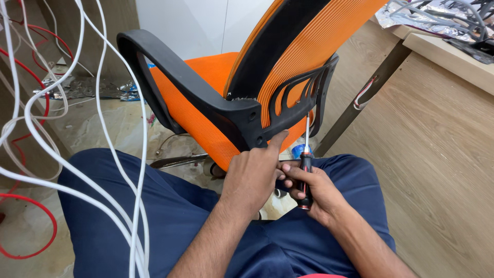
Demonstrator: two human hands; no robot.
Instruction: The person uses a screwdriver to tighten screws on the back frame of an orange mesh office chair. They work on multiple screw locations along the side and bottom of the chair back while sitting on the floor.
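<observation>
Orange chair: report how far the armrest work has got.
Done: the black armrest sits against the orange chair back bracket. In hand: the left hand has its index finger on the bracket near a screw hole; the right hand holds a screwdriver, tip up, not in a screw. Left: whether any screws are tight cannot be seen.

We see a pale wood-grain laminate panel (437,170) at the right, a mottled beige stone floor (98,128) at the left, a white wall (195,25) behind, and white and red cables (31,149) hanging at the left.
</observation>
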